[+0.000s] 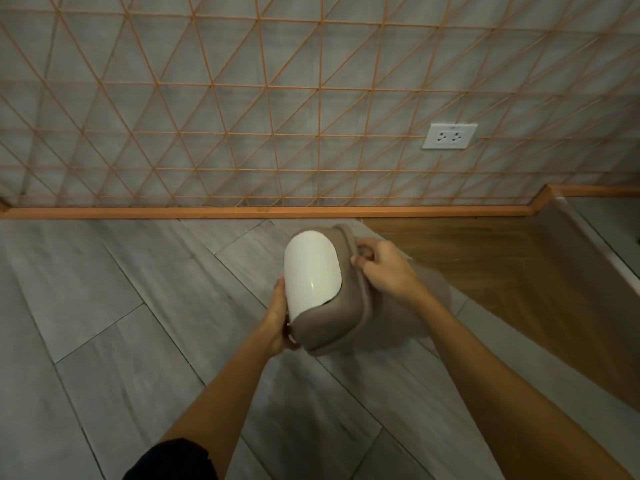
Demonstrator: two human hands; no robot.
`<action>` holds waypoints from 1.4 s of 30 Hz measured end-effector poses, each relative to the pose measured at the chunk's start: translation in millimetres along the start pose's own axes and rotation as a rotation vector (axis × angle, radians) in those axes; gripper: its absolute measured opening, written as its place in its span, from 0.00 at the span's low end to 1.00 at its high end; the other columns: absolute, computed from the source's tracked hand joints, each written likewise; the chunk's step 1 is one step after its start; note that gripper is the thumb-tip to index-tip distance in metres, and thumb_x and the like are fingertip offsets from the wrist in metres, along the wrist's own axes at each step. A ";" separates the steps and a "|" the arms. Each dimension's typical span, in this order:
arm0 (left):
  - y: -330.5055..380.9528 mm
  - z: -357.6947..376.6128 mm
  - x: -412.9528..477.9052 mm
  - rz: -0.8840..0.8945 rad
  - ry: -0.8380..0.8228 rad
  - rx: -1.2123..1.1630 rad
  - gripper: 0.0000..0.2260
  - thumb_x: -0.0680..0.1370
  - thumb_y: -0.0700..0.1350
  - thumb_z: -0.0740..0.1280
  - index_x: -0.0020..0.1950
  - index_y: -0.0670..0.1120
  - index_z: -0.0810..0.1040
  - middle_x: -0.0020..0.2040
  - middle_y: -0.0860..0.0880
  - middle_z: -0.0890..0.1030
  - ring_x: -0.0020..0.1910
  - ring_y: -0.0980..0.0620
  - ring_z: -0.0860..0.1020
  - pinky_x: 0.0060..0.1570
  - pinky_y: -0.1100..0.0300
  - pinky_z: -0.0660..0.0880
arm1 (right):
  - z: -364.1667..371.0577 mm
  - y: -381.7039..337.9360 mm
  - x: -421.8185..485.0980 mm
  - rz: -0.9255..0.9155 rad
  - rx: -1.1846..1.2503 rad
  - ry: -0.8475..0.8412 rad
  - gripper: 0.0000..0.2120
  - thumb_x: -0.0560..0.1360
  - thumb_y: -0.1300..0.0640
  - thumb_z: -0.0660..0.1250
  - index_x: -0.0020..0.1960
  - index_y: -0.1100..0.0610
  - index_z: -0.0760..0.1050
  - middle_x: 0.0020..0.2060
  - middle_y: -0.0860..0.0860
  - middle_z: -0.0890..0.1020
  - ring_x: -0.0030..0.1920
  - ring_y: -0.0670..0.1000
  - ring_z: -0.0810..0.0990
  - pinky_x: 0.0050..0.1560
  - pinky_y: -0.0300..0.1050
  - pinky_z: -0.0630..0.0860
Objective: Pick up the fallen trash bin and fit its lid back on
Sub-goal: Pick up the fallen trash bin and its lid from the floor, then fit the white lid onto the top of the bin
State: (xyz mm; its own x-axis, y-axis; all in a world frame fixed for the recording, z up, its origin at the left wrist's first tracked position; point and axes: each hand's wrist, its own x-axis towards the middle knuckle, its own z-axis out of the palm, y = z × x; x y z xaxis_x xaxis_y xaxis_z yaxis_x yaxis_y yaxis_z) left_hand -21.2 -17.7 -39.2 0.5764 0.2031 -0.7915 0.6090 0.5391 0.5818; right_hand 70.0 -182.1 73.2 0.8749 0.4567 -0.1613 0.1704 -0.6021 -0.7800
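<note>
The trash bin's lid [341, 327] is a taupe frame with a white swing flap [311, 271], tilted so that the flap faces up and to the left. My left hand [278, 323] grips the lid's lower left edge. My right hand [382, 268] clasps the lid's rim at the upper right. Behind the lid, under my right forearm, the taupe bin body [420, 313] stretches to the right, low over the floor. The lid sits against the bin's mouth; I cannot tell whether it is seated all the way round.
Grey plank floor [121, 323] lies all around, with a wooden floor section [502, 271] to the right. A wall with an orange lattice pattern and wooden skirting [207, 212] stands close behind. A white double socket [449, 136] is on the wall.
</note>
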 end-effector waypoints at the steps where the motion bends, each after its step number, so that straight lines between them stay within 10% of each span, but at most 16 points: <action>1: 0.1 -0.1 -1.1 -0.017 -0.028 -0.020 0.33 0.72 0.75 0.51 0.56 0.50 0.78 0.55 0.41 0.80 0.57 0.38 0.75 0.58 0.37 0.71 | -4.8 -1.0 0.6 0.019 0.055 0.016 0.16 0.79 0.62 0.63 0.67 0.59 0.73 0.52 0.49 0.80 0.52 0.48 0.77 0.47 0.39 0.71; 6: 7.4 0.8 -7.5 -0.022 -0.119 -0.058 0.34 0.70 0.74 0.56 0.63 0.51 0.76 0.58 0.40 0.80 0.56 0.38 0.77 0.52 0.37 0.76 | -25.0 11.0 6.7 0.084 0.227 0.068 0.13 0.78 0.61 0.64 0.63 0.58 0.76 0.39 0.45 0.79 0.39 0.44 0.77 0.41 0.39 0.74; 9: 21.6 11.4 -16.0 0.006 -0.127 0.017 0.36 0.71 0.73 0.58 0.68 0.49 0.72 0.61 0.41 0.77 0.57 0.41 0.76 0.44 0.44 0.79 | -37.0 21.6 8.0 0.087 0.219 0.127 0.16 0.77 0.57 0.64 0.64 0.56 0.77 0.48 0.50 0.84 0.48 0.50 0.80 0.51 0.50 0.77; 18: 54.1 36.3 -34.2 0.121 -0.168 0.322 0.36 0.68 0.68 0.67 0.71 0.51 0.68 0.67 0.43 0.72 0.63 0.42 0.72 0.57 0.43 0.75 | -66.3 45.0 3.7 0.144 0.310 0.245 0.12 0.79 0.58 0.62 0.49 0.45 0.82 0.48 0.49 0.85 0.51 0.52 0.83 0.54 0.55 0.80; 23: 71.7 35.1 -41.4 0.188 -0.148 0.399 0.41 0.67 0.71 0.66 0.74 0.51 0.64 0.72 0.45 0.68 0.64 0.42 0.70 0.60 0.43 0.72 | -67.2 58.3 -0.1 0.227 0.440 0.254 0.15 0.80 0.62 0.60 0.66 0.60 0.75 0.52 0.55 0.83 0.50 0.55 0.82 0.46 0.49 0.79; 36: 84.0 54.1 -41.6 0.318 -0.071 0.553 0.48 0.64 0.73 0.67 0.76 0.50 0.61 0.72 0.46 0.69 0.61 0.45 0.71 0.50 0.49 0.70 | -64.9 69.6 -12.6 0.390 0.686 0.174 0.06 0.79 0.64 0.60 0.56 0.62 0.71 0.44 0.58 0.78 0.40 0.55 0.80 0.35 0.48 0.79; 42: 95.0 68.1 -37.7 0.420 -0.118 0.647 0.48 0.65 0.71 0.68 0.77 0.48 0.59 0.74 0.47 0.66 0.68 0.45 0.68 0.64 0.50 0.69 | -73.7 73.7 -29.7 0.497 0.724 0.031 0.10 0.77 0.68 0.58 0.57 0.65 0.72 0.44 0.59 0.76 0.42 0.59 0.81 0.41 0.54 0.82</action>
State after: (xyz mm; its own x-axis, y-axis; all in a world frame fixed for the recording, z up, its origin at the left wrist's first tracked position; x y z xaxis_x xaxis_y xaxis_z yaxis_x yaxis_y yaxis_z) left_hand 52.1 -29.8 58.6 0.8613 0.1763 -0.4766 0.5025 -0.1554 0.8505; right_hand 90.0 -288.3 65.0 0.7849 0.2277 -0.5762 -0.5540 -0.1586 -0.8173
